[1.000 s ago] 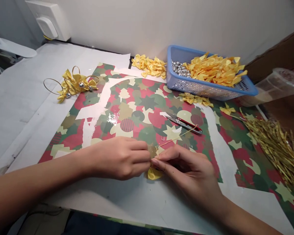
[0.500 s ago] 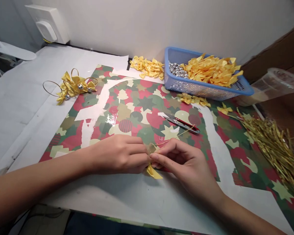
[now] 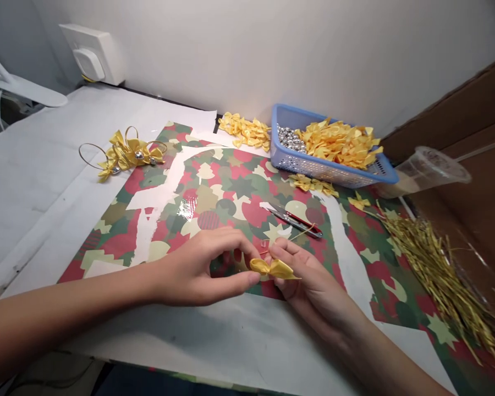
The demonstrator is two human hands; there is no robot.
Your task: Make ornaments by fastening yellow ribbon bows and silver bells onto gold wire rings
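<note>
A yellow ribbon bow [image 3: 274, 268] shows between my two hands, its loop to the left and a pointed tail to the right. My right hand [image 3: 307, 286] grips it from behind, thumb and fingers closed at its middle. A thin golden cord [image 3: 303, 233] runs up and right from those fingers. The thumb and forefinger of my left hand [image 3: 214, 269] pinch the bow's left loop. Just beyond my hands, small snips [image 3: 297, 220] with a red part lie on the patterned paper [image 3: 239, 184]. The bow's back is hidden by my right fingers.
A blue basket [image 3: 334, 175] by the wall holds yellow bows and silver bells. More bows [image 3: 245, 131] lie beside it. Finished-looking bows with bells and golden loops [image 3: 130, 154] sit at left. Golden cords [image 3: 437, 275] and a clear plastic cup [image 3: 433, 168] are at right.
The bow has turned up into view between my hands; before, mostly its tail showed below my fingers. My left fingers have spread from a closed bunch. The camera view has shifted slightly.
</note>
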